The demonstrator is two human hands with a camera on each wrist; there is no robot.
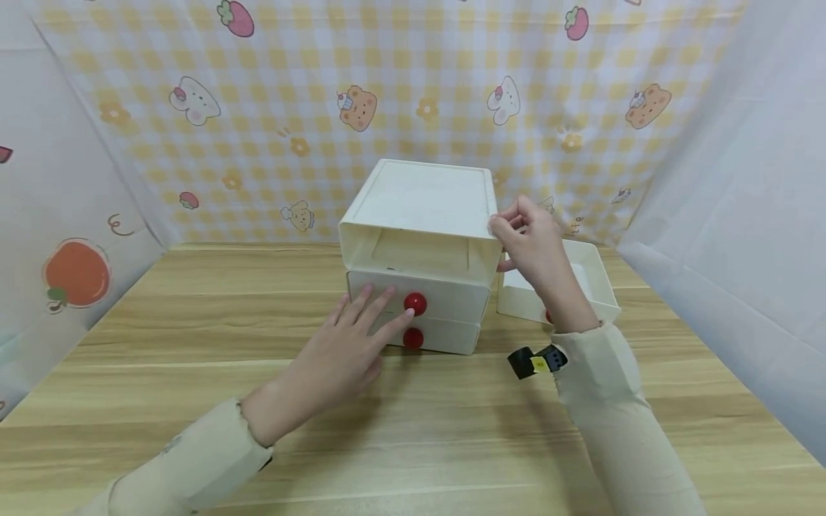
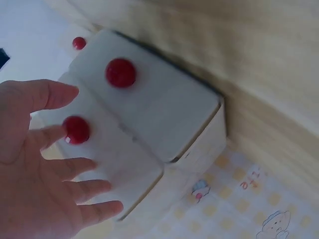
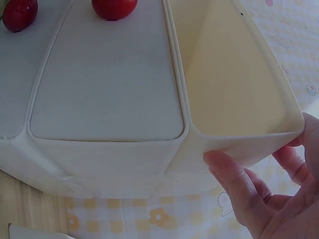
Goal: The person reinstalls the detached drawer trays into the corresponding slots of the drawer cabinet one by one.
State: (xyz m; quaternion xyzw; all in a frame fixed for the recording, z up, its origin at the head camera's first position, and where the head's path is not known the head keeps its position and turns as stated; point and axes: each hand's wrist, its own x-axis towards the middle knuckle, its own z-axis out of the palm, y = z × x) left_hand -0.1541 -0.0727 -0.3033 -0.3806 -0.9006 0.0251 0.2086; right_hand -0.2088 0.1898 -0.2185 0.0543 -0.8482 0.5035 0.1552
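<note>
A white drawer cabinet (image 1: 426,193) stands on the table, its top compartment open at the front with no drawer in it. Below are two closed drawers with red round knobs, the middle knob (image 1: 416,304) and the bottom knob (image 1: 413,338). My left hand (image 1: 345,351) has its fingers spread over the left part of the drawer fronts; one fingertip is at the middle knob (image 2: 76,130). With my right hand (image 1: 532,240) I hold the cabinet's upper right front corner. Fingertips (image 3: 217,158) rest against the side wall of the top compartment (image 3: 239,74).
A pulled-out white drawer (image 1: 594,276) lies on the table right of the cabinet, partly behind my right forearm. A black device with a yellow tag (image 1: 538,364) sits at my right cuff. Behind the table (image 1: 193,308) hangs a yellow checked cloth (image 1: 413,64).
</note>
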